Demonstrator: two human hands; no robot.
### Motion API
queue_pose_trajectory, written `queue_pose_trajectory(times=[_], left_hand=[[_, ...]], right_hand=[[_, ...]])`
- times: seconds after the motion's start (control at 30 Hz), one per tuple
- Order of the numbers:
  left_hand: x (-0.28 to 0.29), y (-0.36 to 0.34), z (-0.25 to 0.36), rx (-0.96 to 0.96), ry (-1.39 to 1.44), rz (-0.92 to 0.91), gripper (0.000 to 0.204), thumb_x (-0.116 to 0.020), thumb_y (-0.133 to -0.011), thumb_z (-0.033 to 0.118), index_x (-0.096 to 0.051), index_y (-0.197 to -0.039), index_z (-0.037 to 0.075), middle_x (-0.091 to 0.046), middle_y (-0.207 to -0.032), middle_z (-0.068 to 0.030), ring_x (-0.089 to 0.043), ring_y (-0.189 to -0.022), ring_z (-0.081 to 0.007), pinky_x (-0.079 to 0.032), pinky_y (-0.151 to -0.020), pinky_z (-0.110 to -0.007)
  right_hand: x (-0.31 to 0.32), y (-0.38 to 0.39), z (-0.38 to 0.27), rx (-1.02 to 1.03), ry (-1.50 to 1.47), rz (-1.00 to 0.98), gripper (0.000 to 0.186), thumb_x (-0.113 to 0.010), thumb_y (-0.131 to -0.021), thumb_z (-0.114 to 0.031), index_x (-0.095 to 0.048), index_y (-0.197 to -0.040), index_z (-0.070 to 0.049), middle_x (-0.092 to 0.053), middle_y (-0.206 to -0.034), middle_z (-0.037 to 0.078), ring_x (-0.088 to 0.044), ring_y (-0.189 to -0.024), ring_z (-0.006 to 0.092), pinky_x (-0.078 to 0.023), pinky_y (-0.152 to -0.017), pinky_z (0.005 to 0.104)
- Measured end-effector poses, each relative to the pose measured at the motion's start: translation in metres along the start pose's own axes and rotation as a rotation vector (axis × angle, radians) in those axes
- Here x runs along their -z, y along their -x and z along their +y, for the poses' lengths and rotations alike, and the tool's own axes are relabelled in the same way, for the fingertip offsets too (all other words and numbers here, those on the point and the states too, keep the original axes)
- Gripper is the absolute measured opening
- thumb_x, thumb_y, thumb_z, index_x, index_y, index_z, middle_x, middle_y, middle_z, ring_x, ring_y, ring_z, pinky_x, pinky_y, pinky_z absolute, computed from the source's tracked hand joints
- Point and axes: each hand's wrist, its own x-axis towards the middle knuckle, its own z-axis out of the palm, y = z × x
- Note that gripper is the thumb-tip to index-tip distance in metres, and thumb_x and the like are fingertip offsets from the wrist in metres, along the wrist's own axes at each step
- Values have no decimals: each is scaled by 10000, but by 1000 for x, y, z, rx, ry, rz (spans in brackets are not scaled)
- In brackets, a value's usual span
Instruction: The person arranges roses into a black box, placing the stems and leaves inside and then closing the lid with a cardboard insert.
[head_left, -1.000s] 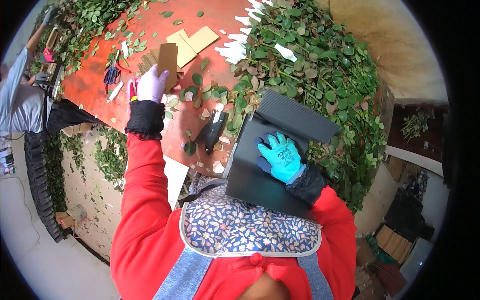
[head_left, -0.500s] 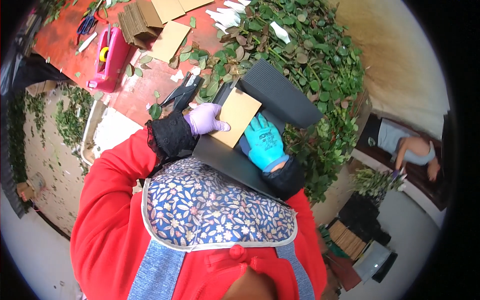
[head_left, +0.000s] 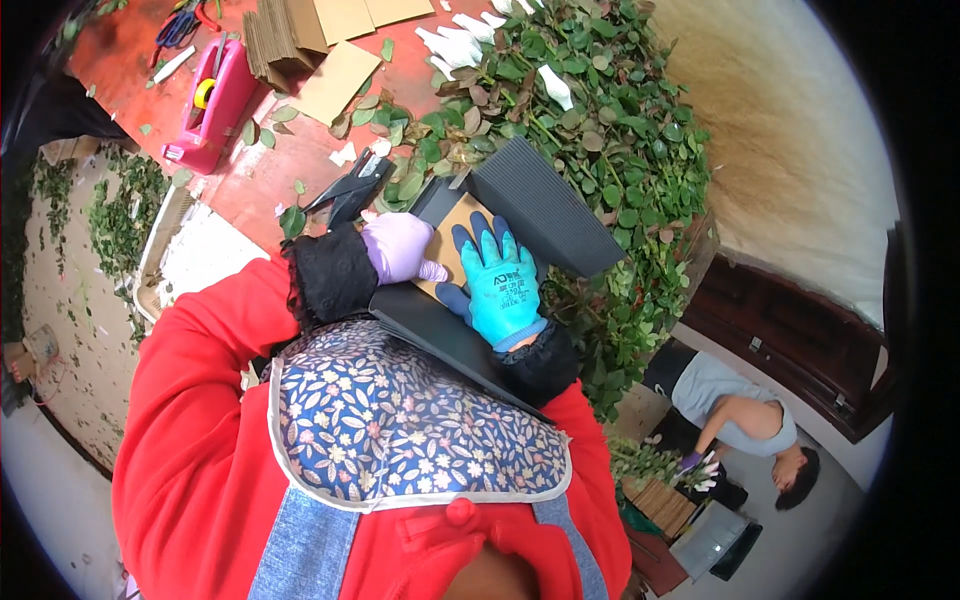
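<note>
A brown cardboard sheet [head_left: 447, 248] lies in a black trough-like holder [head_left: 545, 205] with a ribbed raised side, close to my apron. My left hand [head_left: 400, 248], in a lilac glove, is closed at the sheet's left edge, thumb across the top; its other fingers are mostly hidden. Flat on the sheet rests my right hand [head_left: 500, 285], wearing a turquoise glove with dark blue fingertips, its fingers stretched out and spread. Just beyond my left hand is a black stapler-like tool [head_left: 350, 190].
Leafy stems [head_left: 630, 150] with white-wrapped heads heap up at the right. On the red table [head_left: 255, 195] are a pink tape dispenser [head_left: 212, 110], stacked cardboard [head_left: 283, 40] and scissors [head_left: 180, 25]. A white-lined tray [head_left: 205, 255] sits left. A co-worker [head_left: 740, 420] bends over flowers at right.
My right hand has slid left and farther onto the cardboard sheet, covering more of it. The sheet sits lower in the holder. At right, the co-worker has come nearer.
</note>
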Motion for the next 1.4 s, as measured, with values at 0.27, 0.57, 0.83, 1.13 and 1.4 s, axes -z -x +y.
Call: queue_pose_trajectory(times=[0.27,0.57,0.83,1.13,1.4], left_hand=[[1,15,0,-67,-108,67,278,-674,-822,242,-618,-924,-10,-665,-773,-209,-670,-780,-402,-523,-724,-477],[-11,8,-10,-132,-151,171,229,-711,-775,195,-600,-867,17,-649,-762,-206,-658,-772,-402,-527,-703,-476],[-7,6,1,-109,-119,174,273,-705,-808,219,-594,-932,2,-663,-820,-224,-657,-807,-405,-525,-711,-476],[-11,-5,-5,-124,-122,156,299,-782,-745,225,-618,-885,18,-673,-728,-149,-680,-704,-319,-529,-635,-405],[-6,-10,2,-160,-76,183,419,-807,-728,236,-578,-1002,16,-666,-854,-153,-674,-778,-316,-534,-670,-406]], right_hand=[[-7,-2,5,52,-50,0,788,-634,-845,-504,-389,-1494,-130,-344,-1546,158,-346,-1375,410,-316,-1036,557],[-6,-4,-3,9,-22,-56,778,-701,-804,-450,-439,-1459,-122,-346,-1533,159,-335,-1383,427,-347,-1029,578],[-11,0,0,-89,-64,-50,754,-693,-812,-439,-450,-1450,-117,-322,-1561,161,-284,-1433,410,-326,-1061,554],[-16,3,2,-52,-1,-58,748,-696,-814,-404,-449,-1451,-98,-280,-1587,144,-250,-1460,395,-331,-1074,570],[-22,6,9,-26,-40,2,672,-677,-846,-403,-490,-1424,-115,-314,-1570,140,-268,-1452,402,-310,-1116,553]])
